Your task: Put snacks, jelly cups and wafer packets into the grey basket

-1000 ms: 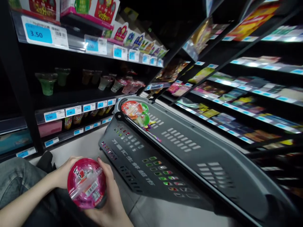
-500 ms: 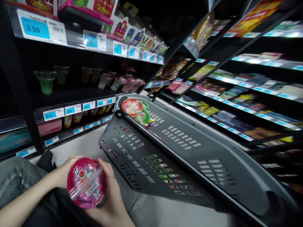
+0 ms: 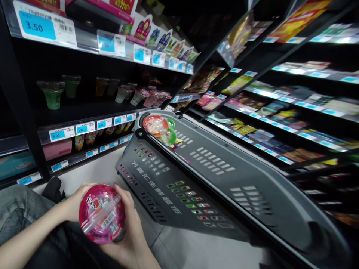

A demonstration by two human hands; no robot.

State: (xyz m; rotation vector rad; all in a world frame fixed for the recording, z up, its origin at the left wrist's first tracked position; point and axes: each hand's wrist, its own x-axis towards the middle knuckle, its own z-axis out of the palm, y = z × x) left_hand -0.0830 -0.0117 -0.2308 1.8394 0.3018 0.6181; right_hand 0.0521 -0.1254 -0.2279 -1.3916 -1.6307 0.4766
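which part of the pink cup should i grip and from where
Likely the round side wall of the pink cup, with the left hand and right hand on opposite sides: its circular top has a straw lying across it, so gripping from above would probably press the straw.

Magenta-pink cup (image 3: 98,213) with black-and-white barcode (image 3: 108,220), grey basket (image 3: 213,139) with white lettering (image 3: 155,187), orange-red pack (image 3: 153,126), blue-and-white price tag (image 3: 45,27)
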